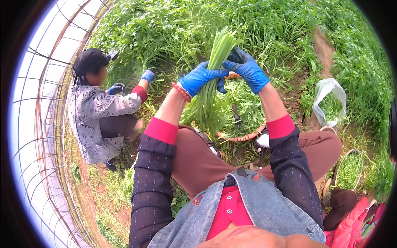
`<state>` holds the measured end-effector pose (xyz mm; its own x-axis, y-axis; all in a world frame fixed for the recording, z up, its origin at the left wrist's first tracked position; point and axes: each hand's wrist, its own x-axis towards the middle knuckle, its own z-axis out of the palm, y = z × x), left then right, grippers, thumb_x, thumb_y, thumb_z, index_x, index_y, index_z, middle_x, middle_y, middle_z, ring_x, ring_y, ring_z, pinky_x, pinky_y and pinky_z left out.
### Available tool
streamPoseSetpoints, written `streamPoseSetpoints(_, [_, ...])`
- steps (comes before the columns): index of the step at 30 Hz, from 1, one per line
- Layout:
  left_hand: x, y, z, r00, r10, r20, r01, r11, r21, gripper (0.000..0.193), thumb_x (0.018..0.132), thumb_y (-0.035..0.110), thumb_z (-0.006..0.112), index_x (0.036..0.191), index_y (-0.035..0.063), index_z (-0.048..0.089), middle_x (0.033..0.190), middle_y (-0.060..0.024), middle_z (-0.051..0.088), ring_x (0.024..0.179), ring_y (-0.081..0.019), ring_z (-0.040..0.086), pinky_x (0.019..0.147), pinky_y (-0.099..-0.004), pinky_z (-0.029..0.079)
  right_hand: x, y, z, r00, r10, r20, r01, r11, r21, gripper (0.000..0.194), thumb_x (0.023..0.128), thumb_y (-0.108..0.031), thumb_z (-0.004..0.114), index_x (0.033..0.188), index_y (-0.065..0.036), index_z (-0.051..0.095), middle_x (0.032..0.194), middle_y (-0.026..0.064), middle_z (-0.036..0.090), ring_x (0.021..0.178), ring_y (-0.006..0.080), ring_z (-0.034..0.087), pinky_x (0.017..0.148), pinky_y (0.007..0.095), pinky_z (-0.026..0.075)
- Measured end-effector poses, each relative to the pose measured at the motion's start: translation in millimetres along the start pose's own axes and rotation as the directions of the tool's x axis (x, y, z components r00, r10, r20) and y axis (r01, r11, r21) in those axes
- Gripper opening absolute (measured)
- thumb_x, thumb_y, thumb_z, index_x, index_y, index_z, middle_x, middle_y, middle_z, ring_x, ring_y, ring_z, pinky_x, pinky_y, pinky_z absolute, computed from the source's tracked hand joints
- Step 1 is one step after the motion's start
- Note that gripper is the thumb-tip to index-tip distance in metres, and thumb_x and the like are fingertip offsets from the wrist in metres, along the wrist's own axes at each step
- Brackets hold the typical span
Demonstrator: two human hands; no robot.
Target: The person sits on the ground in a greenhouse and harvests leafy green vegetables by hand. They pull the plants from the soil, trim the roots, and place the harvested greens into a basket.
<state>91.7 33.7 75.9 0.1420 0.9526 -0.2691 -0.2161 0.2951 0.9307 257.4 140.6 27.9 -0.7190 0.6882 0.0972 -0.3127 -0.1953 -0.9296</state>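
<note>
Both my hands wear blue gloves and are raised over a round basket. My left hand (203, 79) is wrapped around a bunch of leafy greens (217, 59), its pale cut stems pointing up and its leaves hanging down. On the bunch's right side, my right hand (246, 69) has its thumb against the stems and its fingers bent; part of its grip is hidden behind them. Below, the orange-rimmed basket (245, 137) holds loose cut greens (251, 105). A slender dark object (236, 114) lies on these greens, its kind unclear.
A co-worker (102, 108) in a patterned jacket crouches at left by the standing crop (149, 28). A white plastic bag (319, 102) with greens stands at right. Another container of greens (350, 169) and a person in pink (347, 223) are lower right. Greenhouse film (37, 124) curves along the left.
</note>
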Motion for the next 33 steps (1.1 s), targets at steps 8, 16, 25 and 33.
streamPoseSetpoints(8, [-3.9,7.1,-6.1,0.993,0.048,0.107,-0.031,0.988,-0.152,0.041,0.092,0.017,0.064,0.127,-0.0012,0.053,0.091,-0.0124,0.068,0.066,-0.0158,0.065,0.055,-0.0274,0.055,-5.2,-7.9,-4.4,0.993,0.016,-0.118,-0.016,1.0,0.007,0.029,0.084,-0.008,0.074,0.112,-0.003,0.067,0.103,0.0056,0.071,0.094,0.0131,0.065,0.085,0.0285,0.05])
streamPoseSetpoints(16, [-7.2,4.4,-4.7,0.999,-0.044,-0.002,0.044,0.99,0.131,0.028,0.089,0.018,0.07,0.111,0.0025,0.063,0.075,-0.0042,0.066,0.053,-0.0062,0.053,0.045,-0.0203,0.039,1.2,-9.1,-24.1,0.932,-0.136,-0.337,0.116,0.99,-0.077,0.017,0.088,-0.02,0.072,0.101,-0.009,0.069,0.089,0.0006,0.07,0.086,0.0102,0.063,0.088,0.0253,0.047])
streamPoseSetpoints(25, [-7.6,-4.6,-4.8,0.998,-0.06,0.023,0.044,0.905,0.424,0.024,0.089,0.019,0.071,0.107,0.0042,0.065,0.073,0.0004,0.062,0.054,-0.0043,0.05,0.048,-0.0209,0.039,-10.1,-28.5,-37.1,0.982,-0.167,0.088,0.174,0.982,-0.077,0.045,0.09,-0.012,0.065,0.133,-0.004,0.056,0.131,0.0089,0.059,0.117,0.0157,0.056,0.103,0.0313,0.043])
streamPoseSetpoints(33, [-4.7,-14.5,-10.5,0.998,0.064,0.023,-0.063,0.737,0.673,0.03,0.089,0.023,0.07,0.109,0.0023,0.062,0.078,-0.0038,0.065,0.066,-0.0124,0.057,0.062,-0.0301,0.049,-4.3,-37.0,-39.8,0.896,-0.291,-0.335,0.324,0.945,0.046,0.016,0.095,-0.006,0.059,0.106,-0.002,0.07,0.107,0.0105,0.071,0.095,0.0154,0.067,0.089,0.0275,0.052])
